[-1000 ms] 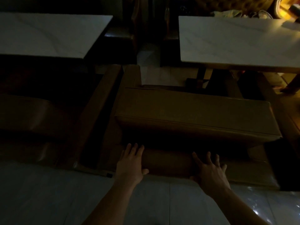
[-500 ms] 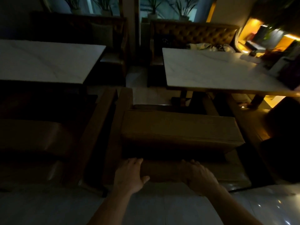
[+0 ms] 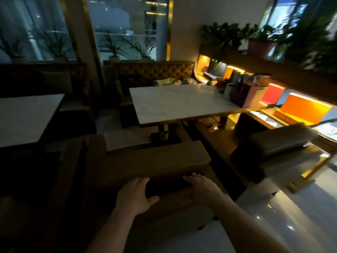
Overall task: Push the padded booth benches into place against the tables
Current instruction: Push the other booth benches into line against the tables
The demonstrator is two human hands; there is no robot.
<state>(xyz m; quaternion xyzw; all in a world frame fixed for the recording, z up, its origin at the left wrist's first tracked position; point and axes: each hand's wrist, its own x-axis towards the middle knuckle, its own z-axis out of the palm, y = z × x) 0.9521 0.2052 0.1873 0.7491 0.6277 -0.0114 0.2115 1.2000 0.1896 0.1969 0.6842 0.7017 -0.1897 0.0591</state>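
Observation:
A brown padded booth bench (image 3: 153, 161) stands in front of me, its seat facing the white marble table (image 3: 178, 105). My left hand (image 3: 135, 196) and my right hand (image 3: 202, 187) both lie flat on the top of the bench's backrest, fingers spread and curled over its edge. The bench seat reaches under the table's near edge by its dark pedestal (image 3: 160, 134). A second padded bench (image 3: 279, 141) stands to the right, angled away from the table.
Another marble table (image 3: 27, 117) is at the left with a dark bench beside it. A tufted booth sofa (image 3: 155, 73) lines the far side. Bags (image 3: 242, 95) and lit shelves crowd the right. Glossy tiled floor (image 3: 282, 216) lies at lower right.
My view has lifted from looking down at the bench to looking across the room. Both hands have stayed on the backrest, and the bench sits nearer the right table.

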